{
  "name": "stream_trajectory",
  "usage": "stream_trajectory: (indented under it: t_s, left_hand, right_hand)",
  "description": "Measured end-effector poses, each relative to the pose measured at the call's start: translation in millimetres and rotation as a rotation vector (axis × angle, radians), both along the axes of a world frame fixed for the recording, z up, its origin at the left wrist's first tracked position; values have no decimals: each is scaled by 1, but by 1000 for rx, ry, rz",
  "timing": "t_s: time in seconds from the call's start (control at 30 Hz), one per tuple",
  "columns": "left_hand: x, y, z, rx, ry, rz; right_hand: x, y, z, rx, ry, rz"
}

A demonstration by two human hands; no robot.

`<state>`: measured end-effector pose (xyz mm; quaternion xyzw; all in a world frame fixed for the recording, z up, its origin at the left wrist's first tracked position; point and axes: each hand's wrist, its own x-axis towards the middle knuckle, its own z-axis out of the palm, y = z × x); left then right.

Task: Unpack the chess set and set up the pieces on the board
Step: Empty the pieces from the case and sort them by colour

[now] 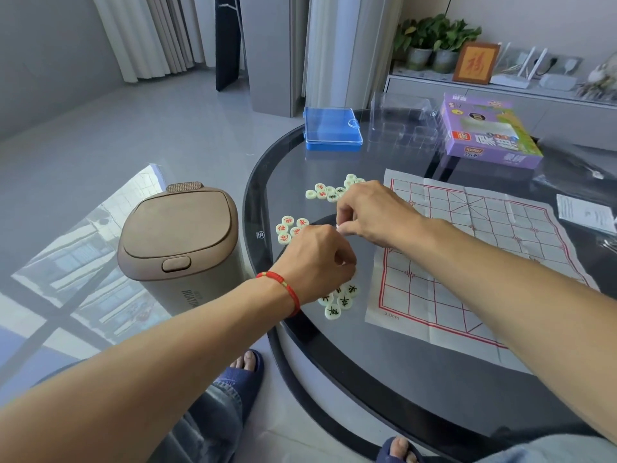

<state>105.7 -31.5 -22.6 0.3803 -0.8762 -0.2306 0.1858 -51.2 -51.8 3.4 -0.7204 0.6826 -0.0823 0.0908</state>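
Beside the brown lidded bin (180,242), a round dark glass worktop (334,362) carries everything. Largest on it is the paper board (467,262), unfolded flat with its red grid up; its long axis runs from the near rim of the worktop toward the far side, tilted a little to the right, and no pieces stand on it. Beyond the board's far right corner lies the purple box (487,132), its long side running away from the person. Left of that box sits a clear plastic tray (404,128), and further left a blue case (332,128) with a clear lid, shut.

All the pieces lie off the board, to its left. One cluster of pale discs (329,192) sits by the board's far left corner, red-lettered discs (288,228) lie further left, and black-lettered discs (340,300) lie near the board's near left corner, faces up.

Over the gap between these clusters, the right hand (377,215) has its fingers curled, pinching something small and white; what exactly, I cannot tell. The left hand (317,262), a red cord at its wrist, has its fingers bent down over the black-lettered discs; whether they grip one is hidden.
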Motion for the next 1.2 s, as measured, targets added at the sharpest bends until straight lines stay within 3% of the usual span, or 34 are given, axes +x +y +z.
stream_trajectory:
  t_s: [0.17, 0.27, 0.33, 0.4, 0.47, 0.57, 0.7, 0.83, 1.2]
  left_hand:
    - [10, -10, 17, 12, 70, 194]
    - [21, -21, 20, 67, 97, 292]
    - [24, -24, 19, 222, 161, 278]
    - [25, -23, 18, 408, 260, 232]
    - [26, -21, 19, 470, 332, 219]
    - [30, -22, 21, 348, 248, 229]
    - [34, -19, 18, 242, 24, 200]
    - [32, -13, 11, 76, -71, 156]
    - [28, -3, 8, 10, -96, 63]
  right_hand:
    - [-9, 14, 0, -10, -69, 5]
    - [-13, 22, 9, 36, -420, -78]
    - [-9, 31, 16, 102, -668, -81]
    - [-3, 38, 21, 149, -792, -53]
    - [1, 42, 22, 170, -818, -36]
    - [0, 39, 16, 86, -667, -60]
    - [-15, 29, -4, -118, -152, -117]
    - [-17, 23, -19, -90, 84, -58]
    - [2, 7, -24, 35, 272, -92]
